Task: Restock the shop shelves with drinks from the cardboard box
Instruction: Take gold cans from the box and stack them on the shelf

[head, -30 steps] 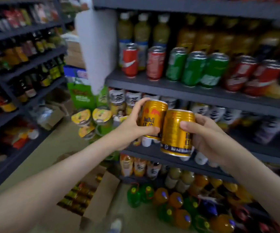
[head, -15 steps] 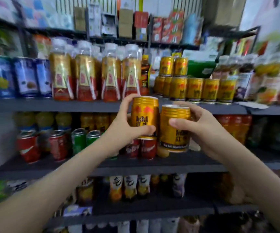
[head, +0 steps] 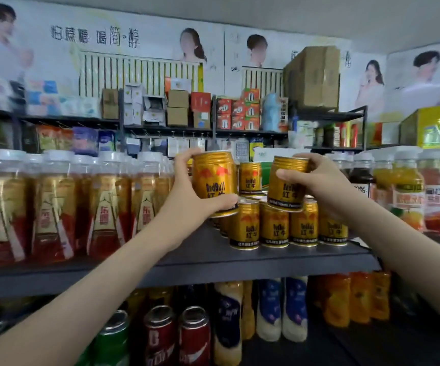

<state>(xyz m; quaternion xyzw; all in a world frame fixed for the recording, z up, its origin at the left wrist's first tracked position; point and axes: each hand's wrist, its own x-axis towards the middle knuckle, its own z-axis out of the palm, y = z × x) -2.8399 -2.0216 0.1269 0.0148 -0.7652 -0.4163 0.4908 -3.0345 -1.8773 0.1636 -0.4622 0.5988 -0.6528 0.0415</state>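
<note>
My left hand (head: 187, 191) grips a gold Red Bull can (head: 215, 180), held upright just above the left end of a row of matching gold cans (head: 274, 225) on the dark shelf (head: 192, 257). My right hand (head: 316, 180) grips a second gold can (head: 287, 180), whose base sits on or just above the tops of that row. One more gold can (head: 250, 178) stands on the second tier between my two cans. The cardboard box is out of view.
Tall red-and-gold tea bottles (head: 55, 207) fill the shelf to the left. Orange juice bottles (head: 409, 191) stand to the right. Cola and green cans (head: 176, 336) and more bottles sit on the shelf below. Boxes crowd the higher rack (head: 213, 109) behind.
My view has risen from the lower shelves to the shelf with gold cans. Both hands lifted their cans up and forward, moved apart, and now hover at the stacked row.
</note>
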